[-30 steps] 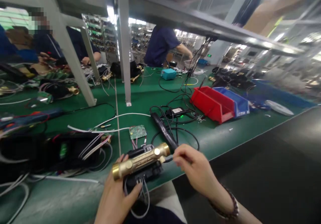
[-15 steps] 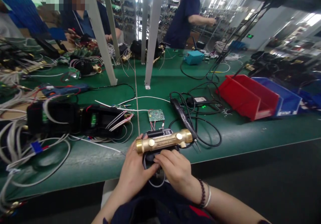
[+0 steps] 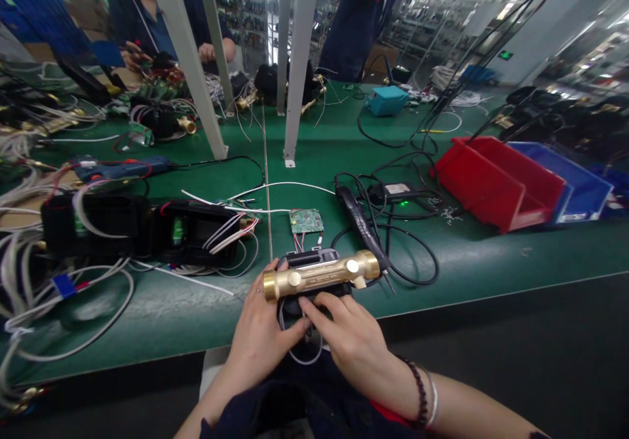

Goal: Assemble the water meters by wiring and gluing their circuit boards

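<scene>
A brass water meter body (image 3: 322, 278), a threaded pipe fixed to a black housing, lies sideways at the bench's front edge. My left hand (image 3: 263, 324) wraps round its left end, thumb under the housing. My right hand (image 3: 351, 334) is closed against the near side of the housing, index finger pressing near a grey cable (image 3: 309, 362) that loops below. What its other fingertips touch is hidden. A small green circuit board (image 3: 306, 221) lies just beyond the meter, with thin wires running towards it.
Left of my hands stand black housings (image 3: 196, 232) with white cables. A black wrapped tool (image 3: 361, 226) and its coiled cord lie to the right, near a red bin (image 3: 501, 183) and a blue bin (image 3: 584, 187). Metal posts (image 3: 297, 72) rise mid-bench. Two people are across the bench.
My right index finger has shifted slightly left and straightened along the housing. The meter stays in my left hand. The person at the back has raised an arm, and my view has shifted a little.
</scene>
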Motion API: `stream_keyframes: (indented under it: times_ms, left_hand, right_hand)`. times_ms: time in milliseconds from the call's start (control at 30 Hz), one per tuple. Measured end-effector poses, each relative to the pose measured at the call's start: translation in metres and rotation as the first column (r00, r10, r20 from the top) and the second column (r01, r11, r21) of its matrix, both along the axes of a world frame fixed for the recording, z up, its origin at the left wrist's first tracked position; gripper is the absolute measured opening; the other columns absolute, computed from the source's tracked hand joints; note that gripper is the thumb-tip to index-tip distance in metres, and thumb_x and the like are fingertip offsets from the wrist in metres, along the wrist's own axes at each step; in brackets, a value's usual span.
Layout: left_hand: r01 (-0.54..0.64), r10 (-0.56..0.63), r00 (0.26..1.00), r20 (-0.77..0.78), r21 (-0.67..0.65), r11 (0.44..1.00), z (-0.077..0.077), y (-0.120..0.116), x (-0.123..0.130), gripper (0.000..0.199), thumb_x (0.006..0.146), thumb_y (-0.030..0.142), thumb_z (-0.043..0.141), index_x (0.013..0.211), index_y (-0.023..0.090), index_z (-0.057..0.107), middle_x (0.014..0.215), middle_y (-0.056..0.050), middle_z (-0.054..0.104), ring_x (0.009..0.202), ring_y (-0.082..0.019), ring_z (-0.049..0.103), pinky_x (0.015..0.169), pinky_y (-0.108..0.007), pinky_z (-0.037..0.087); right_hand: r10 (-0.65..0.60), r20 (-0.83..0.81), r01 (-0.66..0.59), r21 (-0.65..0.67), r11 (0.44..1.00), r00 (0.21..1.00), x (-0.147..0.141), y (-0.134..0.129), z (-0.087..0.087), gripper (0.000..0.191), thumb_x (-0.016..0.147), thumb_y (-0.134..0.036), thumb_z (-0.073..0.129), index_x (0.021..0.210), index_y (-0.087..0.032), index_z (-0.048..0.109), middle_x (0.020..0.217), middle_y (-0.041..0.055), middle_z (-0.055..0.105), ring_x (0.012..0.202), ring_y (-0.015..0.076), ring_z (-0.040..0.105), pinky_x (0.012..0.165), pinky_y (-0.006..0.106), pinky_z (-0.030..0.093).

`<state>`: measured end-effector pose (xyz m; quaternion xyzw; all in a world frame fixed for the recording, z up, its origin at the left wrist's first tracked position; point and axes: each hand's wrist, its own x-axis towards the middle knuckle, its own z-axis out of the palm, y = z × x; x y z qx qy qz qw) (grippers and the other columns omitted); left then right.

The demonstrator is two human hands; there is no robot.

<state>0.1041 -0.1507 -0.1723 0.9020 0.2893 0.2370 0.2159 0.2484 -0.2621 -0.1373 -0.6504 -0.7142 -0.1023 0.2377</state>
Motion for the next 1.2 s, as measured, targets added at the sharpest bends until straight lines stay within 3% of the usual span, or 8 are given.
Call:
stream_keyframes:
  times_ms: [300,433,533,667,800,900,1033,1200]
  left_hand:
    - [-0.006,0.006,1.0,-0.015,-0.018,1.0,0.003,-0.001,-0.001,0.083,0.073,0.029,0.069,0.14,0.02,0.022,0.139,-0.015,0.036,0.129,-0.029,0.036,0.101,-0.047,0.042]
    - [-0.007,0.005,0.999,-0.035,-0.042,0.999,0.003,-0.001,-0.001,0.076,0.078,0.033,0.063,0.141,0.021,0.022,0.14,-0.014,0.035,0.129,-0.029,0.036,0.101,-0.048,0.042]
    - [-0.024,0.022,0.999,-0.025,-0.05,0.998,0.0,0.0,-0.001,0.061,0.088,0.036,0.048,0.141,0.021,0.022,0.14,-0.014,0.035,0.129,-0.028,0.036,0.102,-0.049,0.04]
    - [-0.055,0.054,0.998,-0.014,-0.023,0.998,-0.002,-0.001,0.002,0.053,0.093,0.037,0.036,0.141,0.02,0.022,0.139,-0.013,0.037,0.128,-0.027,0.036,0.101,-0.049,0.04]
    - [-0.051,0.051,0.999,-0.012,-0.036,0.998,0.0,-0.002,0.005,0.053,0.093,0.036,0.037,0.14,0.02,0.022,0.14,-0.012,0.036,0.129,-0.026,0.035,0.103,-0.048,0.039]
    - [-0.038,0.037,0.999,-0.008,-0.086,0.996,0.001,-0.003,0.005,0.053,0.092,0.035,0.039,0.14,0.019,0.025,0.14,-0.012,0.036,0.13,-0.026,0.033,0.106,-0.047,0.036]
    - [-0.027,0.033,0.999,0.026,-0.186,0.982,0.004,-0.003,0.006,0.054,0.09,0.031,0.041,0.14,0.02,0.025,0.142,-0.011,0.033,0.132,-0.025,0.029,0.108,-0.049,0.031]
    - [0.025,-0.006,0.998,0.066,-0.298,0.954,0.011,-0.001,0.01,0.055,0.086,0.024,0.045,0.138,0.02,0.029,0.142,-0.01,0.033,0.133,-0.023,0.028,0.111,-0.047,0.027]
  right_hand:
    - [0.074,-0.158,-0.06,0.091,0.994,0.985,0.012,-0.013,0.011,0.033,0.086,-0.002,0.041,0.11,-0.011,0.061,0.083,0.008,0.062,0.069,0.0159,0.053,0.058,0.026,0.048]
    - [-0.14,-0.205,0.207,0.351,0.913,0.969,0.066,-0.01,0.02,0.034,0.081,-0.003,0.052,0.109,-0.019,0.062,0.087,0.0061,0.06,0.076,0.0166,0.056,0.07,0.029,0.049]
    - [-0.433,-0.208,0.462,0.118,0.879,0.877,0.109,0.013,0.009,0.03,0.084,-0.02,0.052,0.112,-0.013,0.061,0.098,0.0141,0.062,0.088,0.0258,0.059,0.08,0.042,0.049]
    - [-0.523,-0.305,0.448,-0.285,0.848,0.796,0.135,0.046,-0.007,0.06,0.071,-0.032,0.063,0.124,-0.006,0.053,0.105,0.0181,0.063,0.093,0.0302,0.06,0.084,0.044,0.048]
    - [-0.619,-0.526,0.389,-0.489,0.781,0.583,0.146,0.051,0.011,0.072,0.059,-0.027,0.065,0.128,-0.01,0.049,0.09,0.0108,0.067,0.076,0.0248,0.063,0.073,0.038,0.05]
    - [-0.47,-0.814,0.195,-0.428,0.883,0.341,0.148,0.031,0.042,0.054,0.058,-0.03,0.063,0.11,-0.016,0.061,0.078,0.0052,0.066,0.065,0.021,0.061,0.059,0.033,0.049]
    - [0.01,-0.998,0.206,0.023,0.978,0.06,0.121,-0.002,0.082,0.03,0.061,-0.036,0.068,0.089,-0.025,0.066,0.079,0.0009,0.059,0.063,0.0172,0.055,0.057,0.032,0.049]
    - [0.231,-0.954,0.394,0.29,0.872,0.192,0.065,-0.014,0.106,0.059,0.063,-0.033,0.077,0.118,-0.031,0.057,0.066,-0.0029,0.051,0.053,0.0158,0.045,0.053,0.034,0.047]
